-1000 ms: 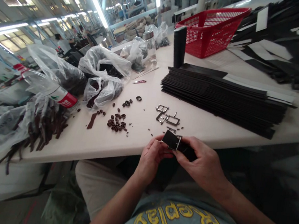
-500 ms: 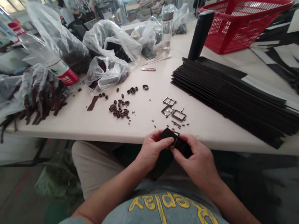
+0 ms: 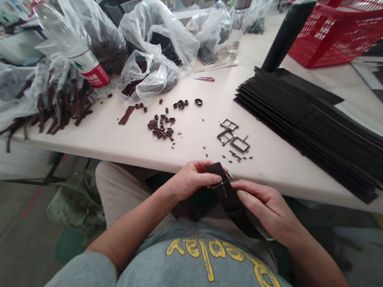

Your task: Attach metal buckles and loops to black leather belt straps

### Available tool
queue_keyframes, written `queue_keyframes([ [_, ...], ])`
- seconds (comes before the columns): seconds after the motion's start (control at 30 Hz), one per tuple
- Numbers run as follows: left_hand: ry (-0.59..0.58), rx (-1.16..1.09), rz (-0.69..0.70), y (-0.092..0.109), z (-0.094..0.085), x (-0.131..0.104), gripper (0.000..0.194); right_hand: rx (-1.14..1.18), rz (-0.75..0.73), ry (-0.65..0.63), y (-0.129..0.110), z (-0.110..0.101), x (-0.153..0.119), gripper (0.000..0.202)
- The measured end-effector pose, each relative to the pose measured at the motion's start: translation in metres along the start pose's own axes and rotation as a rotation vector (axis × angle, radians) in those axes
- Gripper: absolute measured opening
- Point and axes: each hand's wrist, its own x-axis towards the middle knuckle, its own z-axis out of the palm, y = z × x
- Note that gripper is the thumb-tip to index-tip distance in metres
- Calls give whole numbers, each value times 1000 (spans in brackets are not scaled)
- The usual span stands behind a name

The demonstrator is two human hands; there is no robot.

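**Bright, even light with a wide-angle warp**

Daylight-bright, diffuse light fills the scene, strongest at the upper left, where the windows wash out to white. The pale desk [image 3: 190, 152] reflects it evenly, and shadows under small items are faint and soft. The plastic bags [image 3: 156, 32] carry white glare patches. The centre is sharp; the edges bend and stretch, and the floor at both lower sides smears with blur. The black strap stack [image 3: 319, 126] loses detail in its darkness.

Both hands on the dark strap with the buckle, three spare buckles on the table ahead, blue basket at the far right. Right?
Not quite: the basket is red, not blue, as the head view shows. The rest holds: left hand and right hand hold the dark strap, and three spare buckles lie on the table.
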Motion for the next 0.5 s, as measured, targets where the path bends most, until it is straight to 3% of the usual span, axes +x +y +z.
queue_keyframes([
  [0.13,-80,19,24,1,1,-3,34,-80,-57,-13,-7,1,5,27],
  [0.5,-153,74,-5,5,-3,-6,31,-77,26,35,-4,20,6,19],
])
